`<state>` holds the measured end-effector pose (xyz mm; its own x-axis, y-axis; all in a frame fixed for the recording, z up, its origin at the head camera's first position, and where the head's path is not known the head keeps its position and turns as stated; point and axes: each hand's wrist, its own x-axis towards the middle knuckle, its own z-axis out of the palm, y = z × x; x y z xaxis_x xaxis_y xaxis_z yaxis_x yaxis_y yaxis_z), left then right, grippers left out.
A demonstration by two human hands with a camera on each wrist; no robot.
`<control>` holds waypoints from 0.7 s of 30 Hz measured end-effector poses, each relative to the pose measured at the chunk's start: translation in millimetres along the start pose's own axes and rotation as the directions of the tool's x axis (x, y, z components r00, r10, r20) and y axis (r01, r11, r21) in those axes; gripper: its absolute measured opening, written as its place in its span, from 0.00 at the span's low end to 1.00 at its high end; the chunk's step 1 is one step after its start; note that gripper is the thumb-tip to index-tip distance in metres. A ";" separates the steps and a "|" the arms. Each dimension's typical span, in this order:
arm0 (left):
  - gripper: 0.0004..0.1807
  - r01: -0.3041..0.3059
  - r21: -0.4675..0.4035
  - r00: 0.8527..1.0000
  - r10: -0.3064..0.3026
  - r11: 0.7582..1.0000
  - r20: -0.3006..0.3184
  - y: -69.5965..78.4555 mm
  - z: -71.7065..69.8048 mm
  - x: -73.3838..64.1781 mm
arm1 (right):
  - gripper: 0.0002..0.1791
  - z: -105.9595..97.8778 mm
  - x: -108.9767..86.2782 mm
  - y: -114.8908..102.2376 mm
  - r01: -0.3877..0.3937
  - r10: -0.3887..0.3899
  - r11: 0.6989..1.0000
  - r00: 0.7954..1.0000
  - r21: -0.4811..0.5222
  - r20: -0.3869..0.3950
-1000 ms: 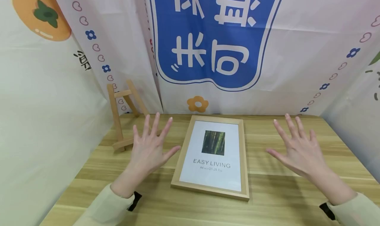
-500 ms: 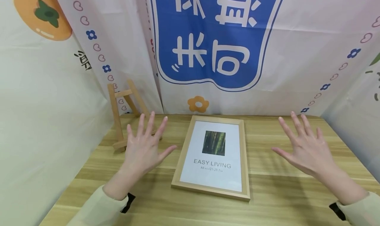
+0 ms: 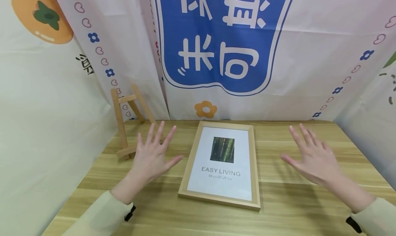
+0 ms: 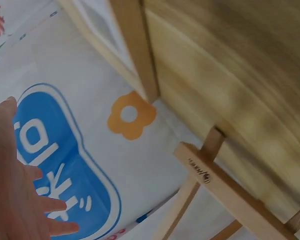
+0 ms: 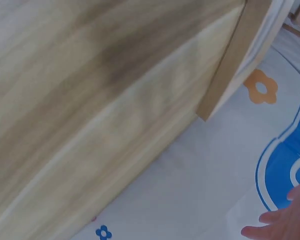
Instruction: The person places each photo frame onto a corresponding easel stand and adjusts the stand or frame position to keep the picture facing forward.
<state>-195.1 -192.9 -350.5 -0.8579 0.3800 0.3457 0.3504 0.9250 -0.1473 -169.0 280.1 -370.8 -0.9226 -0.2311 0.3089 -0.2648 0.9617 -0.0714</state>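
A light wood picture frame (image 3: 221,165) lies face up on the table, its white insert printed "EASY LIVING" under a small dark green forest picture. My left hand (image 3: 151,158) hovers to the left of it, fingers spread and holding nothing. Behind that hand stands a small wooden easel (image 3: 120,122), its lower right part hidden by the fingers. My right hand (image 3: 317,157) is held over the table to the right of the picture frame, fingers extended and thumb apart. In the left wrist view the easel's ledge (image 4: 230,185) shows a small dark logo.
The wood-grain table (image 3: 287,208) ends at a white printed cloth (image 3: 309,74) hanging behind it, with a blue sign shape and an orange flower. More white cloth (image 3: 52,132) closes off the left side.
Both hands first drifted outward, away from the picture frame. Since then the left has shifted slightly right and the right hand has turned a little, its fingers closer together. Picture frame and easel stay put.
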 end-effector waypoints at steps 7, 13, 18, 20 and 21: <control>0.55 -0.025 -0.091 0.998 0.030 0.996 0.056 2.0 22.7 6.6 | 0.53 16.3 0.3 -15.3 0.019 -0.021 0.996 1.000 0.090 0.019; 0.57 -0.008 -0.237 0.995 0.031 0.972 0.096 7.7 39.7 12.6 | 0.53 30.3 4.7 -31.9 0.006 -0.018 0.983 0.998 0.186 0.062; 0.60 0.046 -0.425 0.991 0.013 0.904 0.135 10.9 55.1 15.8 | 0.54 44.3 7.9 -42.2 -0.022 0.003 0.952 0.998 0.306 0.061; 0.62 0.071 -0.500 0.988 0.006 0.863 0.152 10.6 62.7 16.8 | 0.55 49.9 9.4 -45.6 -0.052 0.024 0.930 0.996 0.364 0.081; 0.62 0.088 -0.542 0.986 0.003 0.836 0.165 10.5 65.7 17.4 | 0.56 52.5 10.1 -47.3 -0.068 0.034 0.917 0.995 0.392 0.092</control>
<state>-231.0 -176.9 -406.8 -0.9073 0.3763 0.1877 0.4205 0.8098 0.4093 -180.6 224.5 -414.1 -0.9531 -0.2105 0.2176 -0.2902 0.8401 -0.4583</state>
